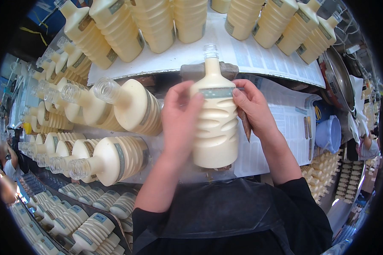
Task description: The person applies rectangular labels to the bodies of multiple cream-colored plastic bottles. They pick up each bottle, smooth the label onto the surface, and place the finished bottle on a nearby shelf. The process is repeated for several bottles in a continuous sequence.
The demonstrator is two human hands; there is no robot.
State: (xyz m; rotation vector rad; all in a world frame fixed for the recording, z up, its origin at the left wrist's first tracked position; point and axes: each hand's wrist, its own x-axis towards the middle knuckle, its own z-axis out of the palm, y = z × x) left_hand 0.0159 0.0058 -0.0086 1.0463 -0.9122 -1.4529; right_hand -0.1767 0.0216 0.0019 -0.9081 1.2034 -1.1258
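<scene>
A cream ribbed bottle (pixel 217 127) with a clear uncapped neck stands upright on the work surface in front of me. My left hand (pixel 179 119) wraps its left side, thumb on the pale blue-grey label band around its shoulder. My right hand (pixel 253 108) presses the band's right end with its fingertips. Both hands are on the same bottle.
Several like bottles lie on their sides to the left (pixel 127 104) and stand in a row along the far edge (pixel 157 21). Paper sheets (pixel 285 123) cover the bench at right, beside a blue tub (pixel 330 134) and a metal bowl (pixel 340 78). Another person (pixel 6 163) is at far left.
</scene>
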